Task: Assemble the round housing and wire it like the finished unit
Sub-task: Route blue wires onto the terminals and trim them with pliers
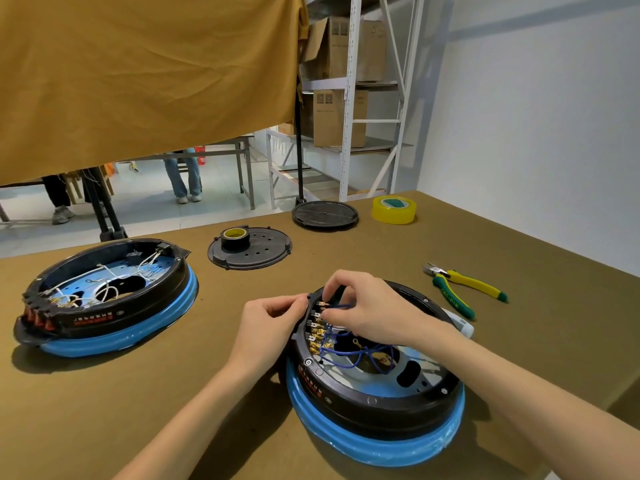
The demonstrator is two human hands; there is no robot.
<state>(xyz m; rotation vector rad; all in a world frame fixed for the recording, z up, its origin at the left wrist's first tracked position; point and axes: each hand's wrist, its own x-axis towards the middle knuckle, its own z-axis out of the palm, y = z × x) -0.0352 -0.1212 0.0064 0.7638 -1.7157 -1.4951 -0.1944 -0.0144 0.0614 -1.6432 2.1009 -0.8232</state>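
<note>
**Both hands working at the terminal edge of the near housing**

Nearest the person on the brown table (pixel 519 258), the round housing (pixel 375 403) is sitting on its blue ring, open side up. At the housing's far-left rim the left hand (pixel 273 317) is curling its fingers against the outer wall, beside the row of brass terminals (pixel 316 332). The right hand (pixel 367 306) is reaching over the rim from the right, fingers bent and seemingly pinching a blue wire (pixel 341 306) at the uppermost terminal; the grip itself is partly hidden by the knuckles. More blue wires are looping loosely inside the housing.

Left of the housing, well apart, the finished unit (pixel 107 299) is lying with white wiring inside. Beyond the housing a black perforated plate (pixel 263 252) is carrying a roll of black tape (pixel 234 238); farther back a black lid (pixel 325 214) and a yellow tape roll (pixel 394 209) are sitting near the table's far edge. Right of the housing, side cutters (pixel 464 289) are lying with bare tabletop around them.
</note>
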